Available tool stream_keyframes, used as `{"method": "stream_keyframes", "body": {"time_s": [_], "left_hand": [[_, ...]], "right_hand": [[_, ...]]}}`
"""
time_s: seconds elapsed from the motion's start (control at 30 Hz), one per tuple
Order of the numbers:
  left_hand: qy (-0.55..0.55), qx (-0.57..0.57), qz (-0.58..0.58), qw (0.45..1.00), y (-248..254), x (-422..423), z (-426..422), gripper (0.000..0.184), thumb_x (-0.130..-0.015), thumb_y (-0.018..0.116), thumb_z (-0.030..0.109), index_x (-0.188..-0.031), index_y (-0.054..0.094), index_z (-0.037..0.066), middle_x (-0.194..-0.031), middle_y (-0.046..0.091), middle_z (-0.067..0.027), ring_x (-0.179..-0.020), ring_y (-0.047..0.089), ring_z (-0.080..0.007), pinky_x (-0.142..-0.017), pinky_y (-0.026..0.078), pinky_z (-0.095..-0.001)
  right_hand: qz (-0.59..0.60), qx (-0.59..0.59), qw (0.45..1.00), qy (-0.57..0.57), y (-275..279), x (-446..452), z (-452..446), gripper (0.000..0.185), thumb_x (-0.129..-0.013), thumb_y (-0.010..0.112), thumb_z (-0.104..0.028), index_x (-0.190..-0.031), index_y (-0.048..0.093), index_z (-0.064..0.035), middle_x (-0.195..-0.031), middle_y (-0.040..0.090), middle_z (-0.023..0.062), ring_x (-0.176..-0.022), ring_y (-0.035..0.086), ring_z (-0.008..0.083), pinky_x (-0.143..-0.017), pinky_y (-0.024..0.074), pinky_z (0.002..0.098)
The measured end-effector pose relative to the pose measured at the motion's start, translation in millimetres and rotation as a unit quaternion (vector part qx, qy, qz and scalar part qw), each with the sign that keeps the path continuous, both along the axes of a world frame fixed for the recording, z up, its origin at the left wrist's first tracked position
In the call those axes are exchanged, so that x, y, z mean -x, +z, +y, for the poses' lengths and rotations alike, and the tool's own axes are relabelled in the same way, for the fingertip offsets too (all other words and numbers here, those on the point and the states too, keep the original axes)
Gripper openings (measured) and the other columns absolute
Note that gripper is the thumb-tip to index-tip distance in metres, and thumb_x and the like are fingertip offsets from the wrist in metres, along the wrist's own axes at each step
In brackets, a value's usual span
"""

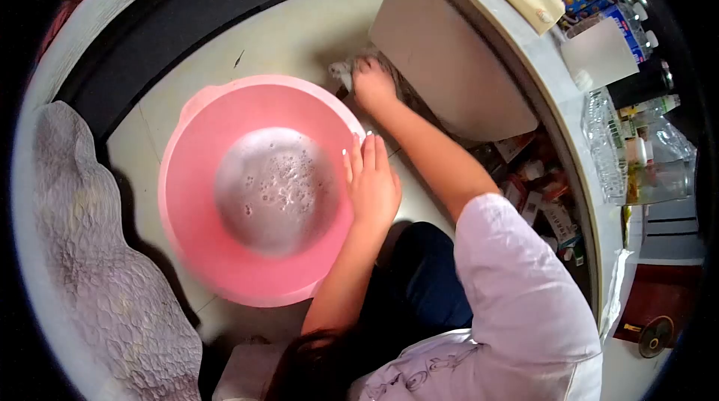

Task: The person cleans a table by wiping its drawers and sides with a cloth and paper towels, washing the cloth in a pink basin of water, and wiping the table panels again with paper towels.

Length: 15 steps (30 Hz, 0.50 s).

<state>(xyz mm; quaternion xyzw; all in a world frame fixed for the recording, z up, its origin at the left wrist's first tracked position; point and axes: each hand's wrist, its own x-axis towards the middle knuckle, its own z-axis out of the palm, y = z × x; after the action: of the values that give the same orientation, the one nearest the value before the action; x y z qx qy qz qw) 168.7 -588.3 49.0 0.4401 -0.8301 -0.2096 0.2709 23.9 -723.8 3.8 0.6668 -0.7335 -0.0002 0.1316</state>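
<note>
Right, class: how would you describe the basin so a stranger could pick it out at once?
Find the pale floor between the quilted cover on the left and the counter on the right. The basin stands there, with the left hand at its rim. Unlike those neighbours, it is pink, round and holds bubbly water.

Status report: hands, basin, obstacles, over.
Left hand open at round pink basin; right hand on crumpled greyish cloth; bubbly liquid in basin; flat whitish panel close beside cloth.

Moderate light fills the fisheye-curved view (corners black).
</note>
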Motion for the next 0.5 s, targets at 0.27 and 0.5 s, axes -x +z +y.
{"method": "stream_keyframes", "body": {"time_s": [0.27,0.5], "left_hand": [[-0.022,0.04,0.054,0.997,-5,-2,6,0.04,-0.076,0.047,0.011,-0.115,0.047,0.0,-0.116,0.049,-0.0153,-0.116,0.038,-0.031,-0.1,0.023,-0.0448],[-0.134,-0.046,0.184,0.973,26,-1,40,0.042,-0.078,0.053,0.016,-0.117,0.045,0.001,-0.116,0.048,-0.0185,-0.108,0.045,-0.0324,-0.093,0.033,-0.0408]], "right_hand": [[-0.069,-0.058,0.992,-0.085,-23,-5,178,0.026,-0.063,0.057,-0.01,-0.088,0.059,-0.0037,-0.115,0.05,0.009,-0.109,0.042,0.0241,-0.082,0.043,0.0367],[-0.442,0.231,0.837,-0.226,24,-34,285,0.046,-0.06,0.056,-0.004,-0.106,0.056,-0.0011,-0.112,0.053,0.0152,-0.103,0.048,0.0284,-0.088,0.0375,0.035]]}}
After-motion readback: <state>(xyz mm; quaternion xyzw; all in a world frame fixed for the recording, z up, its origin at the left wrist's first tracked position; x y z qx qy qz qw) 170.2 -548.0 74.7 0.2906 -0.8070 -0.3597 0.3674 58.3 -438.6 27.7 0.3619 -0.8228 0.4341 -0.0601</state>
